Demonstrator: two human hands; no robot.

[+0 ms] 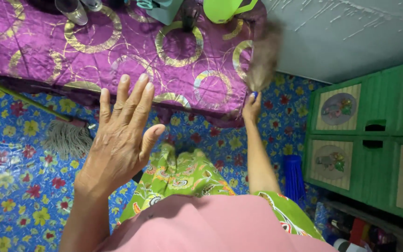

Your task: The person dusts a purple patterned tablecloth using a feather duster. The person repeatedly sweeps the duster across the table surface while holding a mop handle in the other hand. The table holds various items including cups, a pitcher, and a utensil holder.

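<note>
My left hand [120, 137] is raised in front of me, palm away, fingers spread and holding nothing. My right hand [252, 108] is stretched out to the edge of a table covered in a purple cloth with gold rings [131, 51]. It grips the blue handle of a brown feather duster [263, 58], whose blurred head lies against the table's right corner. My green patterned skirt [183, 177] and pink top [211, 226] fill the bottom of the view.
A mop [66, 137] lies on the blue flowered floor [10, 186] at left. A clear glass [72, 11], a teal box and a bright green object [225, 9] stand on the table. A green drawer cabinet [374, 140] stands at right.
</note>
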